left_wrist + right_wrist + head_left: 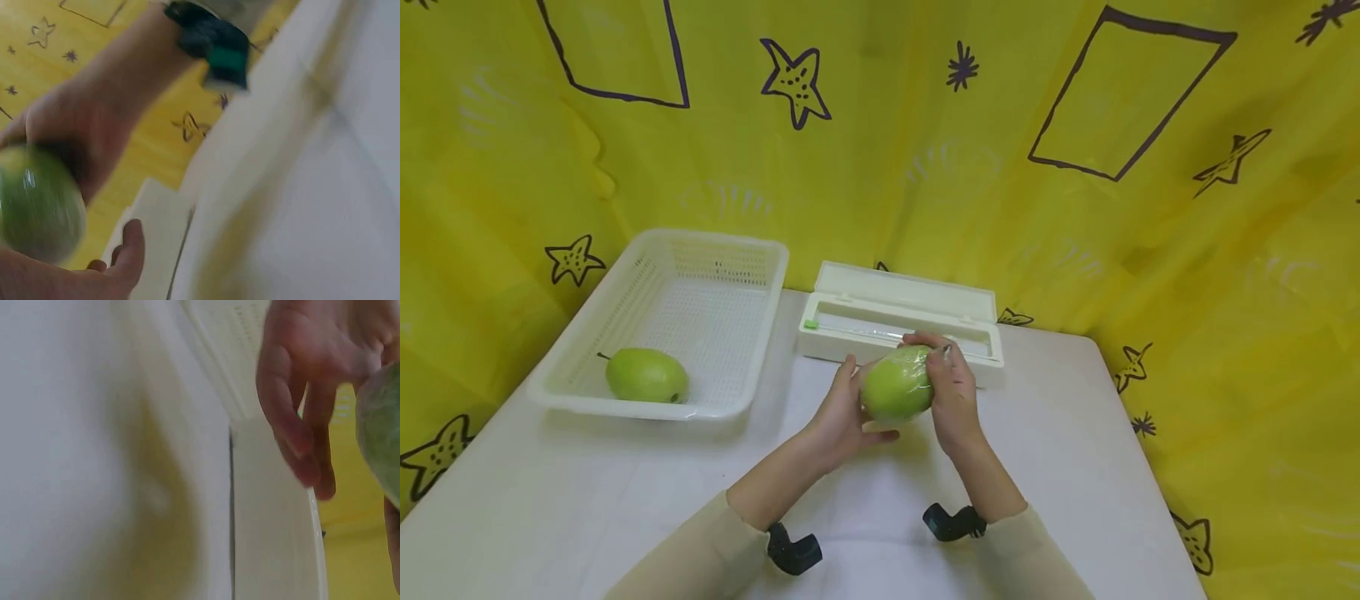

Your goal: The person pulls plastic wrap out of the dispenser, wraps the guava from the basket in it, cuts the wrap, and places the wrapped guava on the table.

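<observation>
Above the table, a green pear (895, 385) in clear plastic film is between the two hands. The right hand (957, 400) grips it from the right, thumb on the near side over bunched film and fingers behind. Against the pear's left side rests the palm of the left hand (841, 417), its thumb pointing up and its fingers loosely extended below. In the right wrist view those left fingers (294, 431) stand apart from the wrapped pear (381, 431). The left wrist view shows the pear (40, 206) shining with film, the right hand (81, 131) beyond it.
Just behind the hands stands a white cling film dispenser (901, 321), lid raised, with a green slider (810, 324) at its left end. A white plastic basket (767, 333) on the left holds another green pear (646, 375). A yellow patterned curtain (880, 167) hangs behind the white table (1045, 467).
</observation>
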{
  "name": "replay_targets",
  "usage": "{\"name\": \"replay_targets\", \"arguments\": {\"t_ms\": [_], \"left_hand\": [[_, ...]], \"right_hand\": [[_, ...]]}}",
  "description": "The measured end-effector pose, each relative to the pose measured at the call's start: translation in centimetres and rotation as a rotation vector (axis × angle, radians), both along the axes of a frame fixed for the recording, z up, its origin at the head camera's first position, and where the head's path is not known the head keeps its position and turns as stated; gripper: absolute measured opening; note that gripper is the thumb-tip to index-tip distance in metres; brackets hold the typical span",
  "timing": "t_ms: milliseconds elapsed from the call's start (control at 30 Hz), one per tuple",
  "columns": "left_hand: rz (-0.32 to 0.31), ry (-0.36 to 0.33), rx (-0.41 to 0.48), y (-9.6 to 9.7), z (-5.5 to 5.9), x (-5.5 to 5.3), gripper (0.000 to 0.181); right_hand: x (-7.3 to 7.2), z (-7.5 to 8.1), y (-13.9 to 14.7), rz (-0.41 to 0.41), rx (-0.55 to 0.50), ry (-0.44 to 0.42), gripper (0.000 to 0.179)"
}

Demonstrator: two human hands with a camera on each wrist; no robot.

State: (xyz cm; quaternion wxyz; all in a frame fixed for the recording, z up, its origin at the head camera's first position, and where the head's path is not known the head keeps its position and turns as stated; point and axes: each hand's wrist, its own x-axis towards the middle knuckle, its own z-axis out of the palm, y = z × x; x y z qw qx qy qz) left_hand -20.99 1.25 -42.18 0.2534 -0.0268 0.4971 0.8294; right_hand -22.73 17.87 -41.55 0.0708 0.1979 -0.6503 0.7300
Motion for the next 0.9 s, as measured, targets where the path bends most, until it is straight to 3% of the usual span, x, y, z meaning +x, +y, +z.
{"name": "replay_targets", "arguments": {"t_ms": [100,167,267,333,500,700,900], "left_hand": [[-0.101,0.173,-0.135,-0.1,-0.3,0.0,0.060],[-0.131,0.245,-0.164,0.0,-0.5,0.0,0.054],[-0.123,0.259,-0.135,0.2,-0.7,0.0,0.053],[-0.084,0.239,-0.121,0.4,-0.8,0.0,0.052],[0.011,0.239,-0.141,1.0,-1.0,-0.2,0.056],[0.014,0.319,-0.228,2.7,-1.4,-0.9,0.061],[0.014,0.432,-0.336,4.6,-0.8,-1.7,0.051]], "right_hand": [[-0.2,0.4,1.8,0.023,-0.002,-0.047,0.041],[-0.1,0.7,2.6,0.039,0.007,-0.083,0.045],[0.2,1.0,3.4,0.042,0.045,-0.163,0.057],[0.6,1.1,3.9,0.023,0.081,-0.250,0.063],[1.6,0.0,5.2,-0.015,0.226,-0.407,0.060],[2.3,-0.8,6.2,-0.064,0.250,-0.393,0.068],[2.5,-0.5,8.3,-0.145,0.237,-0.382,0.068]]}}
